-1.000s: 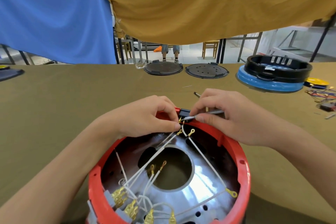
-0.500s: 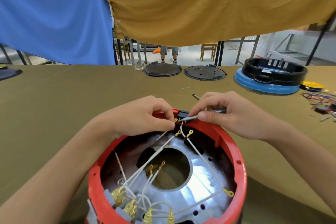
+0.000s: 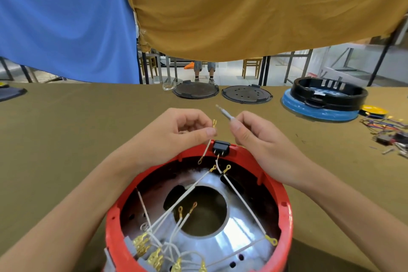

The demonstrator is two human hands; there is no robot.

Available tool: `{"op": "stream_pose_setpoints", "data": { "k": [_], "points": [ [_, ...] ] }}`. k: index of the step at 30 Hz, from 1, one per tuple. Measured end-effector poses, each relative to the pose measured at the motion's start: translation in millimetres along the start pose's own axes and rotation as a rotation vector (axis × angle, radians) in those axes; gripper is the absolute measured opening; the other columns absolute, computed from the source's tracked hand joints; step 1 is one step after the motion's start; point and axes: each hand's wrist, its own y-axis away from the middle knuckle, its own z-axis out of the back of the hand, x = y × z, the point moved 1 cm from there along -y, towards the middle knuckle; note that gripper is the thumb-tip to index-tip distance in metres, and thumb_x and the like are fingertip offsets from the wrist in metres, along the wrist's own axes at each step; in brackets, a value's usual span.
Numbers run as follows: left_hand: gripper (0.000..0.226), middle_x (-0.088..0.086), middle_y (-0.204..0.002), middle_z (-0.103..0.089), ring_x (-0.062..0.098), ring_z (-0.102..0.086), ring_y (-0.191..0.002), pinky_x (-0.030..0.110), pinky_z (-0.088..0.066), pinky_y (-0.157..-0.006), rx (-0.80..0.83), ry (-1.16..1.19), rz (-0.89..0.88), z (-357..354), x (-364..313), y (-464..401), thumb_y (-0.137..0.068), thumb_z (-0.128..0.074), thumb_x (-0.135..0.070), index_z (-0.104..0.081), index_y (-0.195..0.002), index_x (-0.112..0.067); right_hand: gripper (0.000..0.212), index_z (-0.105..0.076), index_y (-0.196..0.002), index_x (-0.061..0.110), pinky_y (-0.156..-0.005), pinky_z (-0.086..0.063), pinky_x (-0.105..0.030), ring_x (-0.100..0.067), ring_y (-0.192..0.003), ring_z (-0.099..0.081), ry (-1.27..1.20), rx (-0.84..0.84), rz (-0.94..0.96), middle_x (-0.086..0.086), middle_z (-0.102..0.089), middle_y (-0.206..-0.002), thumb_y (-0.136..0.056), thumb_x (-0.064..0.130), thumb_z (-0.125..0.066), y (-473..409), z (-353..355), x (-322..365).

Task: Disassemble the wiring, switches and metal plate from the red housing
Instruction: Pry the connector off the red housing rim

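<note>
Head view showed the red housing (image 3: 284,203) standing open-side up on the surface (image 3: 77,130), at 6 o'clock in the frame and close to the person, which put its interior directly under both hands. The left hand (image 3: 176,132) pinched a white wire (image 3: 207,149) between thumb and forefinger, just below its brass spade terminal (image 3: 214,123); the terminal stood upright and apart from the black switch (image 3: 221,148), so this lead was judged to be free of its tab. Gripping near the terminal kept the loose end controlled and clear of the other leads. The right hand (image 3: 254,137) pinched a slim metal tool (image 3: 225,113) with its tip angled up toward 11 o'clock, clear of the work; it was held ready, probably for levering the next terminal.

The black switch sat in the housing rim at 12 o'clock, between the two hands. One white lead appeared to run down from its underside, so the switch was judged not yet fully disconnected. The metal plate (image 3: 223,243) lay inside the housing, with several white leads draped across it and loose ring terminals hanging over the central opening. A cluster of brass terminals (image 3: 152,254) remained at 7 o'clock on the rim.

Two dark round covers (image 3: 195,90) and a black ring on a blue base (image 3: 320,113) lay at 1 o'clock, well apart, with loose coloured wiring (image 3: 384,123) at 3 o'clock
</note>
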Motion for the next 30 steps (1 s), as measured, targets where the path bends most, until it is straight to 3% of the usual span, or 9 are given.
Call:
{"op": "stream_pose_setpoints", "data": {
  "k": [3,6,11,13,16,19,22,25,30],
  "points": [
    [0.018,0.004,-0.082,-0.072,0.012,-0.067,-0.078,0.019,-0.052,-0.076,-0.028,0.090,-0.017,-0.1,-2.5,0.2,-0.087,-0.067,-0.025,-0.069,-0.092,-0.008,0.035,-0.036,-0.075,0.014,-0.057,-0.036,-0.026,-0.008,-0.059,-0.034,0.029,-0.012,0.024,0.002,-0.037,-0.066,-0.095,0.031,-0.061,-0.3,-3.3,3.3],
    [0.017,0.014,-0.087,-0.074,0.016,-0.068,-0.079,0.022,-0.055,-0.079,-0.052,0.151,-0.012,-0.1,-2.1,-0.3,-0.084,-0.070,-0.023,-0.070,-0.090,-0.007,0.039,-0.037,-0.078,0.017,-0.061,-0.045,-0.022,-0.007,-0.061,-0.047,0.009,-0.021,0.056,-0.001,-0.055,-0.072,-0.087,0.025,-0.074,-0.4,-6.0,8.8],
    [0.013,0.010,-0.079,-0.075,0.016,-0.070,-0.074,0.020,-0.056,-0.074,-0.048,0.188,0.007,-0.9,0.1,-2.0,-0.082,-0.073,-0.021,-0.072,-0.085,-0.009,0.044,-0.037,-0.078,0.016,-0.074,-0.058,-0.047,-0.028,-0.077,-0.069,-0.047,-0.061,0.060,-0.011,-0.071,-0.083,-0.081,0.009,-0.080,-1.3,-6.9,11.7],
    [0.014,0.010,-0.078,-0.075,0.016,-0.069,-0.072,0.021,-0.057,-0.073,-0.056,0.179,0.007,-1.1,0.7,-2.0,-0.081,-0.073,-0.022,-0.072,-0.085,-0.009,0.045,-0.035,-0.078,0.014,-0.074,-0.060,-0.045,-0.028,-0.077,-0.072,-0.092,-0.066,0.047,-0.016,-0.072,-0.083,-0.080,0.003,-0.078,-2.3,-5.4,11.0],
    [0.017,0.000,-0.079,-0.075,0.010,-0.068,-0.073,0.020,-0.055,-0.074,-0.100,0.033,-0.002,0.5,1.3,-1.6,-0.081,-0.075,-0.026,-0.073,-0.090,-0.012,0.044,-0.035,-0.078,0.014,-0.069,-0.060,-0.029,-0.020,-0.071,-0.072,-0.120,-0.131,-0.001,-0.014,-0.073,-0.080,-0.081,-0.001,-0.076,-4.4,2.0,6.2],
    [0.015,-0.016,-0.093,-0.072,0.000,-0.068,-0.088,0.023,-0.055,-0.082,-0.124,-0.214,0.033,9.7,4.1,0.1,-0.084,-0.075,-0.031,-0.070,-0.098,-0.029,0.043,-0.034,-0.078,0.016,-0.066,-0.058,-0.026,-0.019,-0.070,-0.072,-0.067,-0.207,-0.113,-0.012,-0.073,-0.079,-0.082,0.001,-0.075,-9.5,18.9,-6.6],
    [0.024,-0.030,-0.109,-0.064,-0.011,-0.058,-0.107,0.022,-0.050,-0.090,-0.026,-0.409,0.086,20.5,9.0,3.5,-0.088,-0.069,-0.037,-0.062,-0.110,-0.044,0.045,-0.034,-0.077,0.018,-0.075,-0.060,-0.038,-0.025,-0.075,-0.072,0.005,-0.244,-0.297,-0.012,-0.074,-0.080,-0.083,0.003,-0.075,-12.1,36.1,-28.3],
    [0.028,-0.024,-0.116,-0.064,-0.006,-0.061,-0.108,0.026,-0.051,-0.095,0.128,-0.435,0.160,20.2,13.9,4.4,-0.095,-0.064,-0.027,-0.060,-0.118,-0.044,0.045,-0.035,-0.079,0.017,-0.084,-0.059,-0.050,-0.020,-0.067,-0.071,0.094,-0.180,-0.435,-0.011,-0.075,-0.078,-0.081,0.002,-0.077,-11.2,45.8,-44.1],
    [0.032,-0.016,-0.107,-0.068,0.002,-0.066,-0.092,0.017,-0.048,-0.079,0.148,-0.450,0.153,18.2,15.1,4.1,-0.097,-0.062,-0.017,-0.064,-0.111,-0.045,0.035,-0.049,-0.091,0.015,-0.058,-0.056,-0.036,-0.018,-0.068,-0.072,0.385,-0.064,-0.529,-0.004,-0.075,-0.078,-0.079,0.014,-0.082,-9.3,41.2,-49.4]
  ]
}}
